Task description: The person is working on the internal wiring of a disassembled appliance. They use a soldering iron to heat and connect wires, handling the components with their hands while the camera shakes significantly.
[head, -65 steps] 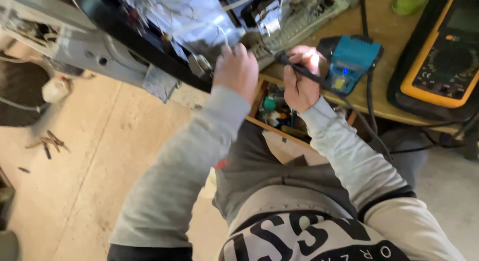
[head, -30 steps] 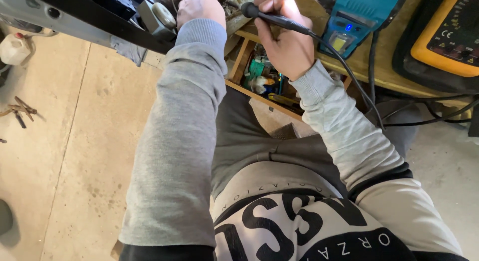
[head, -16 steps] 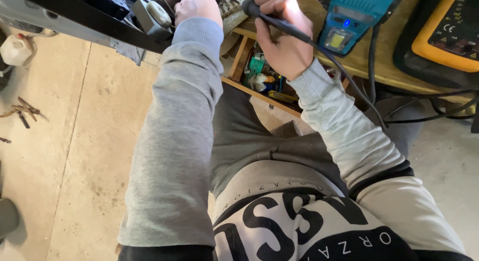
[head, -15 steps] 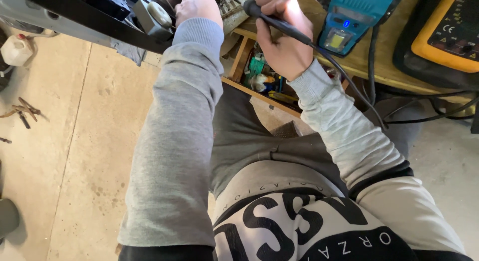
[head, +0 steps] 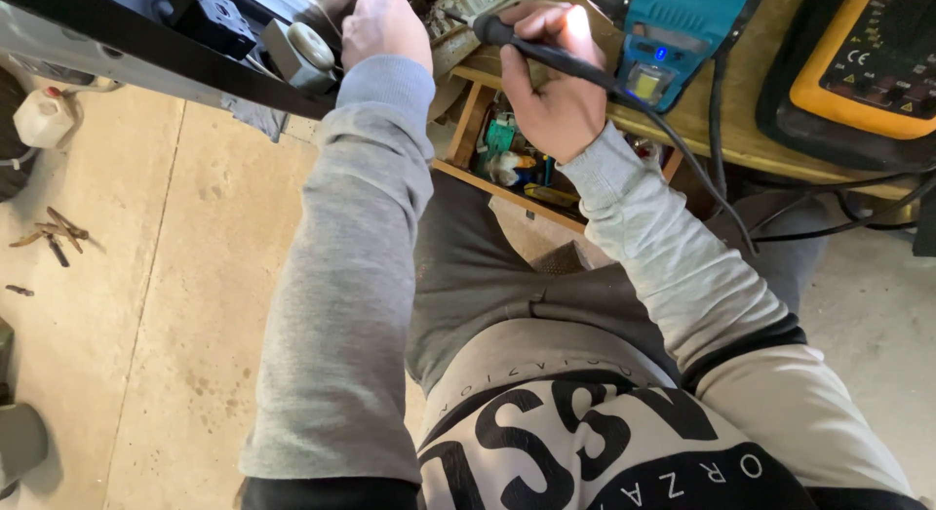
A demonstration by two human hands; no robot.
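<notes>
Our right hand [head: 554, 91] grips the soldering iron [head: 531, 50], tip at the circuit board [head: 458, 22]; our left hand [head: 385, 27], fingers curled closed, braces it; better keep both wrists steady.

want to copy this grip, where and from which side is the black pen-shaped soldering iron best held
Grip the black pen-shaped soldering iron on its thick handle, back from the tip, as the right hand does. Come from the cord side, lower right: the slim shaft points up-left at the pale green circuit board, and its black cord trails back over the wrist, leaving the tip end free.
</notes>
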